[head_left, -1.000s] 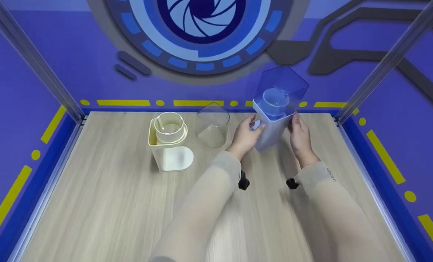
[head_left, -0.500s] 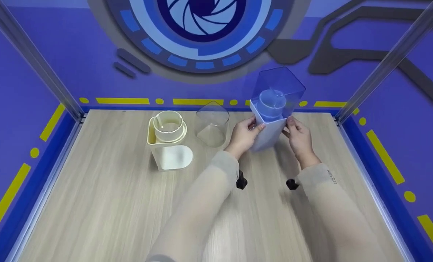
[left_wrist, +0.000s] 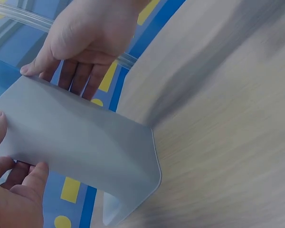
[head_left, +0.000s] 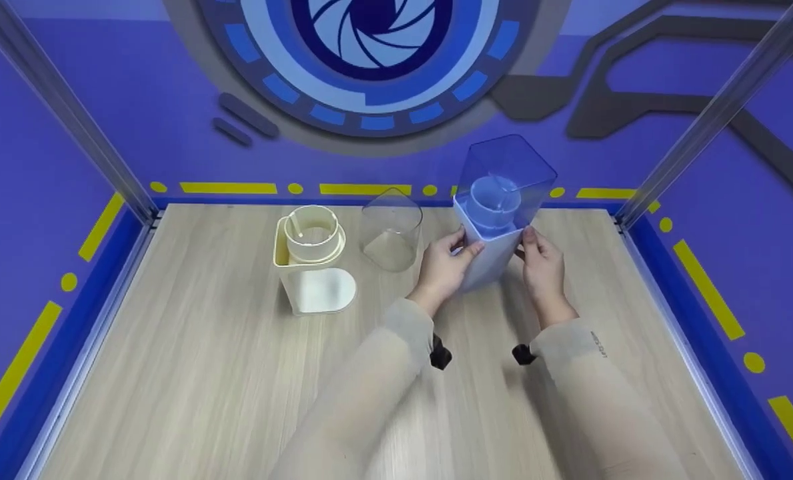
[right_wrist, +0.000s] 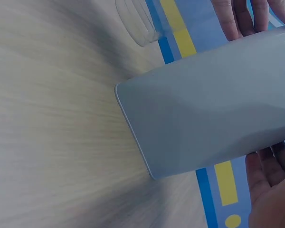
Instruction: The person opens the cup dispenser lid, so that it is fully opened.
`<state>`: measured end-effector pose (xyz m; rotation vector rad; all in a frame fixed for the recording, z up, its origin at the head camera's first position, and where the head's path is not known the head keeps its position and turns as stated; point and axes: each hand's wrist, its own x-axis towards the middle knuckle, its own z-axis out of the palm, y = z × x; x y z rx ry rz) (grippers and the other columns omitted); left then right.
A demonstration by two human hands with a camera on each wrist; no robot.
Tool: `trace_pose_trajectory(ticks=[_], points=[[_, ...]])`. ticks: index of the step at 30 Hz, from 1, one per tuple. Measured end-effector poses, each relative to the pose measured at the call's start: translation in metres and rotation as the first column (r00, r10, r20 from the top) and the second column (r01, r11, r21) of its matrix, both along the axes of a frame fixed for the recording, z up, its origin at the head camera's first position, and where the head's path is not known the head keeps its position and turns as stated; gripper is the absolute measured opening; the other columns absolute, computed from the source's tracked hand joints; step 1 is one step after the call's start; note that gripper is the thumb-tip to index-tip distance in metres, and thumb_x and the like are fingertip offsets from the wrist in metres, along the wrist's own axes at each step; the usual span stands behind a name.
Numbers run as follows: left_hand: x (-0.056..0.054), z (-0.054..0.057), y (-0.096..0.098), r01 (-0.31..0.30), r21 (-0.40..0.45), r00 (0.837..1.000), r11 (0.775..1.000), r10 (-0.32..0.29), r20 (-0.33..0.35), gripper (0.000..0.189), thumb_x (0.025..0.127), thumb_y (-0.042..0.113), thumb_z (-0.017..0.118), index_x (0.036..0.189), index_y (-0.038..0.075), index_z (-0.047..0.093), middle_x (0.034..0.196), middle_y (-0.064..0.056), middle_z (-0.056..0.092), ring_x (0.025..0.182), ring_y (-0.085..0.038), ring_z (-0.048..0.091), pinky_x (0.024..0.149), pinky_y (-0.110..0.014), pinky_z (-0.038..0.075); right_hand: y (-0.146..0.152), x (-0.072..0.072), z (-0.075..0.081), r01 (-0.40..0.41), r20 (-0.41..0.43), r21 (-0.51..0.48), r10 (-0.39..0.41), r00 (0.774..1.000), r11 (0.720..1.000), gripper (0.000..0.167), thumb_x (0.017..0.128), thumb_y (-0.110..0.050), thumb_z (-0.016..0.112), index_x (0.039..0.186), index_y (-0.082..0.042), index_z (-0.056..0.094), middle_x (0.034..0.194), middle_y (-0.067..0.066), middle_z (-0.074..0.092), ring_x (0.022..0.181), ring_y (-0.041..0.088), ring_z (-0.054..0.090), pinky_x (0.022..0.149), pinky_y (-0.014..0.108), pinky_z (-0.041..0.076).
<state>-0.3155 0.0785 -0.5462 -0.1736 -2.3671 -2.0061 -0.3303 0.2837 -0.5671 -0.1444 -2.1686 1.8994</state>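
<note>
A pale blue dispenser stand [head_left: 491, 260] with a see-through blue bin [head_left: 509, 163] on its top is between my two hands, leaning slightly. Inside the bin a round blue collar [head_left: 496, 200] shows. My left hand [head_left: 444, 270] grips the stand's left side, thumb on the front face. The right hand [head_left: 543, 273] holds the opposite side near the top, its fingers partly behind. In the left wrist view the stand's foot [left_wrist: 111, 209] juts out at the back, and in the right wrist view its lower edge lies close over the table [right_wrist: 52, 118].
To the left stands a cream dispenser stand [head_left: 289, 287] with a round collar [head_left: 313, 243] and a rounded white foot [head_left: 328, 291]. A clear empty container [head_left: 391, 233] sits between it and my left hand. Blue printed walls [head_left: 369, 160] border the wooden table [head_left: 236, 373].
The blue dispenser and both hands have moved a little left and closer to me. My right hand has shifted its hold on the side. The cream stand and clear container have stayed put.
</note>
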Motion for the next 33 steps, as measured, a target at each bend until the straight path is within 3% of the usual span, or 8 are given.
trace_pose_trajectory(ticks=[4, 7, 12, 14, 18, 22, 25, 33], points=[[0.01, -0.003, -0.004, -0.017, 0.018, 1.0, 1.0, 0.017, -0.008, 0.061, 0.107, 0.028, 0.08, 0.156, -0.004, 0.063, 0.155, -0.02, 0.069, 0.147, -0.031, 0.069, 0.124, -0.037, 0.058, -0.005, 0.008, -0.004, 0.02, 0.0, 0.025, -0.02, 1.0, 0.999, 0.055, 0.12, -0.04, 0.051, 0.151, 0.002, 0.069, 0.161, 0.022, 0.065, 0.148, 0.032, 0.067, 0.126, 0.051, 0.055], [0.018, -0.003, -0.006, -0.024, 0.024, 1.0, 0.999, 0.025, -0.019, 0.059, 0.107, 0.026, 0.08, 0.154, -0.006, 0.063, 0.156, -0.021, 0.068, 0.146, -0.032, 0.069, 0.122, -0.034, 0.059, -0.008, 0.013, -0.005, 0.043, 0.012, 0.043, -0.043, 0.999, 0.998, 0.054, 0.12, -0.041, 0.052, 0.15, 0.0, 0.071, 0.159, 0.02, 0.067, 0.134, 0.015, 0.072, 0.125, 0.049, 0.057], [0.029, -0.004, -0.012, -0.025, 0.034, 0.999, 0.999, 0.026, -0.042, 0.059, 0.106, 0.023, 0.081, 0.153, -0.008, 0.064, 0.153, -0.025, 0.07, 0.144, -0.035, 0.071, 0.119, -0.032, 0.06, -0.014, 0.019, -0.009, 0.066, -0.009, 0.036, -0.065, 0.998, 0.997, 0.05, 0.119, -0.037, 0.054, 0.14, 0.003, 0.076, 0.15, 0.023, 0.073, 0.112, -0.004, 0.072, 0.109, 0.03, 0.063], [0.033, -0.004, -0.014, -0.02, 0.043, 0.999, 0.999, 0.022, -0.047, 0.059, 0.107, 0.022, 0.081, 0.153, -0.009, 0.063, 0.153, -0.027, 0.07, 0.143, -0.036, 0.071, 0.118, -0.031, 0.061, -0.016, 0.021, -0.009, 0.063, -0.014, 0.027, -0.062, 0.998, 0.998, 0.051, 0.119, -0.037, 0.054, 0.139, 0.004, 0.076, 0.15, 0.024, 0.073, 0.113, -0.006, 0.072, 0.108, 0.024, 0.062], [0.039, -0.005, -0.018, -0.016, 0.085, 0.999, 0.996, 0.02, -0.042, 0.058, 0.107, 0.019, 0.08, 0.152, -0.012, 0.062, 0.153, -0.029, 0.069, 0.144, -0.037, 0.07, 0.117, -0.031, 0.062, -0.019, 0.024, -0.012, 0.031, -0.012, -0.009, -0.031, 0.999, 0.999, 0.052, 0.119, -0.038, 0.053, 0.145, 0.002, 0.072, 0.148, 0.018, 0.075, 0.116, -0.007, 0.073, 0.112, 0.022, 0.062], [0.047, -0.009, -0.022, -0.034, 0.129, 0.999, 0.991, 0.038, -0.031, 0.052, 0.107, 0.016, 0.08, 0.148, -0.012, 0.064, 0.15, -0.029, 0.07, 0.145, -0.04, 0.069, 0.12, -0.036, 0.061, -0.022, 0.028, -0.019, 0.005, -0.027, -0.02, -0.006, 1.0, 1.0, 0.046, 0.119, -0.032, 0.052, 0.138, 0.005, 0.072, 0.129, 0.008, 0.081, 0.112, -0.004, 0.075, 0.107, 0.016, 0.062], [0.053, -0.012, -0.025, -0.053, 0.143, 0.998, 0.988, 0.059, -0.035, 0.049, 0.107, 0.015, 0.079, 0.145, -0.011, 0.065, 0.15, -0.029, 0.07, 0.146, -0.041, 0.068, 0.121, -0.04, 0.061, -0.025, 0.033, -0.021, -0.005, -0.032, -0.008, 0.005, 0.999, 1.0, 0.043, 0.119, -0.029, 0.053, 0.133, 0.006, 0.075, 0.124, 0.004, 0.082, 0.112, -0.005, 0.075, 0.104, 0.012, 0.06], [0.064, -0.015, -0.038, -0.112, 0.168, 0.986, 0.979, 0.131, -0.103, 0.038, 0.106, 0.015, 0.08, 0.137, -0.005, 0.068, 0.144, -0.024, 0.067, 0.142, -0.041, 0.069, 0.12, -0.048, 0.061, -0.038, 0.043, -0.021, -0.057, -0.011, -0.003, 0.057, 0.998, 0.998, 0.051, 0.118, -0.035, 0.054, 0.144, 0.006, 0.071, 0.147, 0.025, 0.074, 0.115, -0.009, 0.072, 0.107, 0.017, 0.062]])
